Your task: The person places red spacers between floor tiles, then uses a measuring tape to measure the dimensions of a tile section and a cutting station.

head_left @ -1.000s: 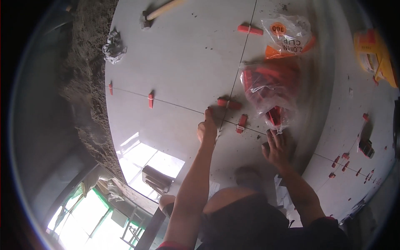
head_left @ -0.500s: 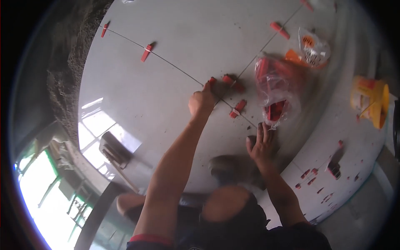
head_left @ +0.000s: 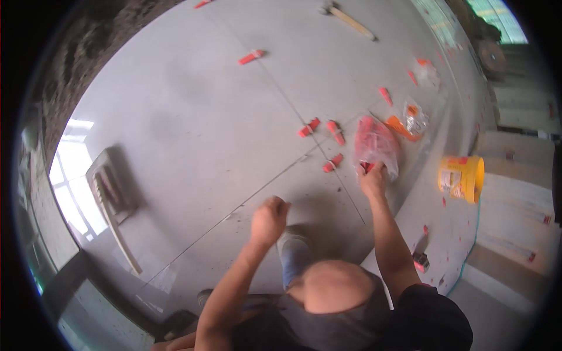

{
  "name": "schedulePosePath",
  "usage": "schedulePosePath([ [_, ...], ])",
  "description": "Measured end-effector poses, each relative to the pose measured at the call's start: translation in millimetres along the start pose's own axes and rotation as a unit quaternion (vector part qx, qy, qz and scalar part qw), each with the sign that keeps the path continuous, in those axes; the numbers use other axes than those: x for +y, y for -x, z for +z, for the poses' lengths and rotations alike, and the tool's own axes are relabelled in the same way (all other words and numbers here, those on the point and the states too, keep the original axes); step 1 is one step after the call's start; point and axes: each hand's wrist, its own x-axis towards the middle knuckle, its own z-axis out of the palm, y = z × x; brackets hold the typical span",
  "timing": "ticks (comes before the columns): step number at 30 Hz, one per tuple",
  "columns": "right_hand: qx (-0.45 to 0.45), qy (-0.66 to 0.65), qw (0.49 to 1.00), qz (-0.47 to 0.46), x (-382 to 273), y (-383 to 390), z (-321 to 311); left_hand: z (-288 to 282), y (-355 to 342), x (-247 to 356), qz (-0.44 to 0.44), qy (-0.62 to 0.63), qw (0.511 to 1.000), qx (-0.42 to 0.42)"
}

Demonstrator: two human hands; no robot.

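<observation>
Near the middle of the tiled floor, my left hand (head_left: 270,221) hangs with its fingers curled closed; whatever they may hold is hidden. My right hand (head_left: 373,178) reaches into the mouth of a clear plastic bag (head_left: 377,143) full of red tile-levelling wedges. A red wedge (head_left: 367,167) shows at its fingertips. Around the crossing of the tile joints sit three more wedges: one on the left (head_left: 309,127), one on the right (head_left: 336,133) and one nearer me (head_left: 333,163). Another wedge (head_left: 252,57) straddles the joint farther off.
On the left lies a flat trowel-like tool (head_left: 110,186) beside a pale stick (head_left: 120,237). A hammer (head_left: 350,22) rests at the far side. Right of the bag are an orange piece (head_left: 403,127), a clear packet (head_left: 415,119) and a tipped yellow bucket (head_left: 462,178).
My left hand has drawn back toward me from a wedge at the joint. My right hand has moved from the floor to the bag's mouth, its fingers closing. The view has shifted.
</observation>
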Motion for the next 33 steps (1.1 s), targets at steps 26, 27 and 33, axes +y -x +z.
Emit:
schedulePosePath([
  [26,-0.235,-0.480,0.845,0.028,-9.0,112.7,-86.6,-41.7,11.8,-14.8,-0.021,0.159,0.986,-0.046],
  [27,-0.284,-0.502,0.816,0.020,-22.7,123.2,-79.5,-38.8,8.7,-3.7,-0.054,0.201,0.969,-0.133],
  [33,-0.390,-0.429,0.797,-0.167,-124.7,161.1,-50.6,-6.1,12.7,19.6,-0.178,0.504,0.845,-0.028],
])
